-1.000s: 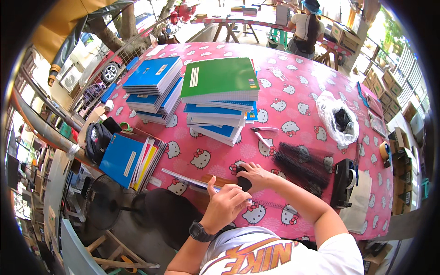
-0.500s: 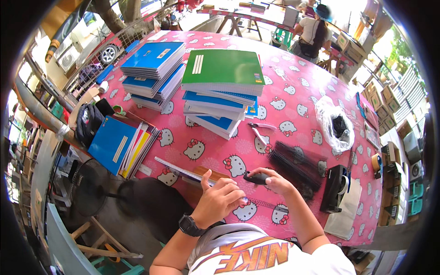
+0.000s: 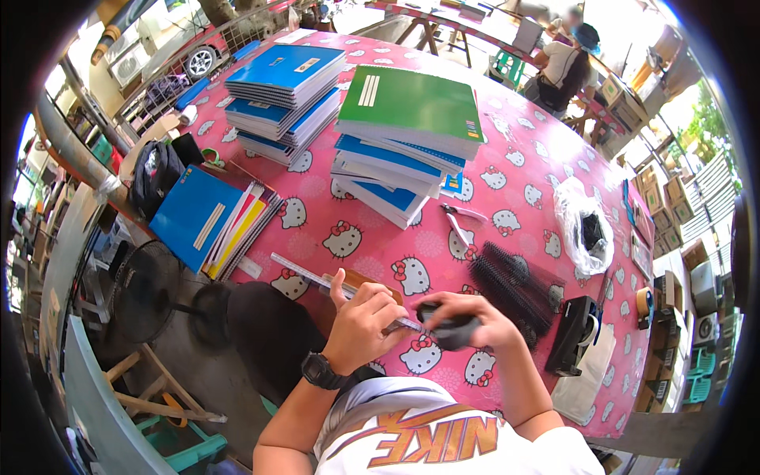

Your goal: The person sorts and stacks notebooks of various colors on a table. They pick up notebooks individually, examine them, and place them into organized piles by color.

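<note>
My left hand (image 3: 360, 326), with a black watch on its wrist, grips a thin notebook (image 3: 299, 269) seen nearly edge-on near the table's front edge. A brown wooden piece (image 3: 354, 279) lies partly hidden behind that hand. In my right hand (image 3: 487, 321) is a dark rounded object (image 3: 457, 333), smeared by motion; its kind does not show. It is close to the notebook's right end, where my left fingers are. Whether the two touch, I cannot tell. Black spiral binding coils (image 3: 513, 289) lie in a bundle right of my right hand. Pliers with pale handles (image 3: 459, 222) lie beyond.
Blue notebooks (image 3: 285, 67) and a green-topped stack (image 3: 412, 103) stand at the back. More notebooks (image 3: 198, 218) lie left. A plastic bag (image 3: 584, 226), a black tape dispenser (image 3: 571, 336) and a tape roll (image 3: 644, 301) are right. A fan (image 3: 146, 289) stands lower left.
My right hand has come left toward the notebook's end, turning the dark object. The coil that stuck out rightward from my left hand is no longer plain to see. The view has shifted slightly.
</note>
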Tool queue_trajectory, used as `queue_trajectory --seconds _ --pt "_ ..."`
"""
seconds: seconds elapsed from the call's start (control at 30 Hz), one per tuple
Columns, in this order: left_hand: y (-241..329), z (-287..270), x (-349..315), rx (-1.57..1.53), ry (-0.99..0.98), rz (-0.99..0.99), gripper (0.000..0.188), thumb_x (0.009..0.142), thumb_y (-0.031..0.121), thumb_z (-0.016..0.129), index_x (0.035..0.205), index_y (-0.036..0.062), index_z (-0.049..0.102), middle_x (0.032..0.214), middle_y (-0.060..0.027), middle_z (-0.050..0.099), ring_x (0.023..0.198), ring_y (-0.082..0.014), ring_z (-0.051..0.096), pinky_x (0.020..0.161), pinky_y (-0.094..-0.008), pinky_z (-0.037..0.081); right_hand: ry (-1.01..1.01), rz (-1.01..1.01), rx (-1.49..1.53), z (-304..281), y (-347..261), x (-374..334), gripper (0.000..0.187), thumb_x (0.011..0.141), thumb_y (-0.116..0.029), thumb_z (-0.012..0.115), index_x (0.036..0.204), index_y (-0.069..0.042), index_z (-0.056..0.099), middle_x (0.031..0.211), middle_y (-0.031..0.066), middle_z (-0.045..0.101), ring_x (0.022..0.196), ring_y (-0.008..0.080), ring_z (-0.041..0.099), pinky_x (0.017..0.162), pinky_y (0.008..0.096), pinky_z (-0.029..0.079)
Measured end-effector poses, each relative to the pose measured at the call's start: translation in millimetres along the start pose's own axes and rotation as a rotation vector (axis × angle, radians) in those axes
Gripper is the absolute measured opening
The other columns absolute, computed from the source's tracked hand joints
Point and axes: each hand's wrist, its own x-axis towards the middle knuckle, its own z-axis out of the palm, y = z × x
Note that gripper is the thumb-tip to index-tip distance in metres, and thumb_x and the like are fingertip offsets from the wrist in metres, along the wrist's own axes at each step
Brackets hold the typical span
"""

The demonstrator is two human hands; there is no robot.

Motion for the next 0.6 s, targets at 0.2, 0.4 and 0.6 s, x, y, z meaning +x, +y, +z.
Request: queue_trajectory --seconds 0.2,0.4,0.6 --pt "-10.7 -8.7 -2.4 0.077 0.065 -0.088 0.029 0.057 0.027 0.079 0.079 0.0202 0.062 0.081 0.0061 0.058 0.095 -0.0141 0.054 0.104 -0.0598 0.007 -0.076 -0.058 0.173 -5.9 -8.1 10.7 0.064 0.066 -0.058 0.069 0.099 -0.004 0.066 0.122 0.0203 0.052 0.111 0.0295 0.051 0.094 0.0413 0.039" --pt "-21.6 -10.7 -2.5 0.094 0.111 -0.080 0.033 0.056 0.033 0.079 0.080 0.0186 0.063 0.083 0.0067 0.058 0.097 -0.0142 0.053 0.103 -0.0621 0.008 0.108 -0.007 0.007 -6.5 -4.9 20.2 0.076 0.062 -0.067 0.066 0.098 0.000 0.062 0.112 0.0162 0.056 0.096 0.0217 0.055 0.088 0.0311 0.040" --pt "-25.3 -14.4 -5.5 0.063 0.085 -0.070 0.032 0.059 0.036 0.078 0.080 0.0177 0.064 0.083 0.0054 0.057 0.097 -0.0146 0.053 0.105 -0.0622 0.006 0.138 0.215 -0.305 -20.0 3.5 24.5 0.065 0.066 -0.055 0.068 0.101 -0.001 0.061 0.117 0.0184 0.055 0.109 0.0225 0.051 0.094 0.0361 0.037"
